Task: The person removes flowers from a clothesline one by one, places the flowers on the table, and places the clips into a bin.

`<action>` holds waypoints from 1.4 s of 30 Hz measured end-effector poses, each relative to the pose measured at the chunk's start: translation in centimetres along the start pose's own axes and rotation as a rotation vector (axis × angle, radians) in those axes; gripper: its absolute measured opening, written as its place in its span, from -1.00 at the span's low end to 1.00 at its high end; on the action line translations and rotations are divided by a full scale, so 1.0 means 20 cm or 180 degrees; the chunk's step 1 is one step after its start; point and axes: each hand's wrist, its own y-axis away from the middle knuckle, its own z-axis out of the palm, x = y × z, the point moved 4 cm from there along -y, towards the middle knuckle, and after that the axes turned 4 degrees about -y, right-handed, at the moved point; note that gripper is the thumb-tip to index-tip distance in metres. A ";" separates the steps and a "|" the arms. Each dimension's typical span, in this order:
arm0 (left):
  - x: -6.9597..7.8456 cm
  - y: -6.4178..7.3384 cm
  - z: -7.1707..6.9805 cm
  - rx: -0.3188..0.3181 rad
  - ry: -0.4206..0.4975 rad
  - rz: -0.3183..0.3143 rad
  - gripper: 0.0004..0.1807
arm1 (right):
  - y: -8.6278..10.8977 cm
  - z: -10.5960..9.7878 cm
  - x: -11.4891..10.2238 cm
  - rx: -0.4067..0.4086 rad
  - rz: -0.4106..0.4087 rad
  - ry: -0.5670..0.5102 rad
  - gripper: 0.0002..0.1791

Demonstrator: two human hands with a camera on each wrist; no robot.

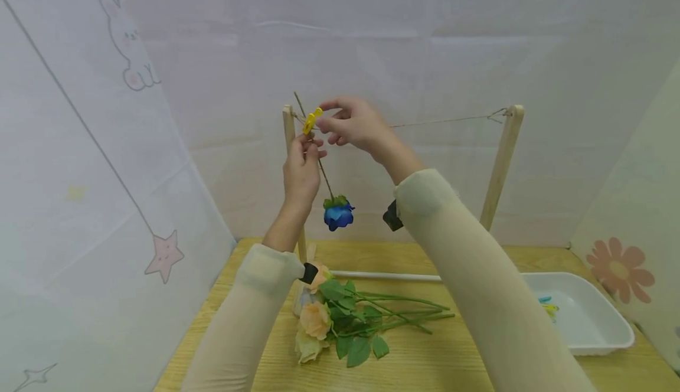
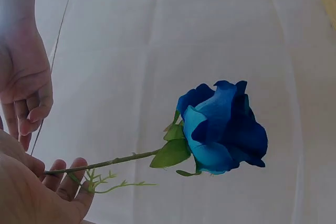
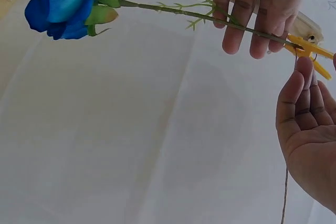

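Note:
A blue artificial rose (image 1: 338,214) hangs head down, its stem running up past the string (image 1: 441,121). My left hand (image 1: 301,170) pinches that stem between thumb and fingers; the flower head (image 2: 223,127) fills the middle of the left wrist view. At the stem's upper part sits a yellow clothespin (image 3: 307,51), its handles spread apart, beside the string. My right hand (image 1: 353,123) is at the clothespin from the right, fingertips close against it, fingers loosely bent. Whether those fingertips press on it is hard to see.
Wooden posts (image 1: 502,167) carry the string at both ends. On the wooden table (image 1: 425,362) lie peach artificial roses (image 1: 316,320) with green stems. A white tray (image 1: 600,321) at the right holds several coloured clothespins (image 1: 549,307). A white rod (image 1: 388,275) lies behind the roses.

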 end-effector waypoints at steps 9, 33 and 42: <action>0.00 -0.02 -0.01 0.0189 0.0118 0.0064 -0.72 | -0.02 0.03 -0.01 0.0166 -0.0022 -0.0024 -0.52; -0.02 -0.02 -0.02 0.0112 0.0017 0.0174 -0.76 | 0.01 0.00 0.00 0.0786 -0.0102 -0.0299 -0.65; -0.03 -0.01 -0.05 -0.0250 0.0253 0.0157 -0.66 | 0.08 -0.08 0.00 0.0994 -0.0489 -0.0777 -0.68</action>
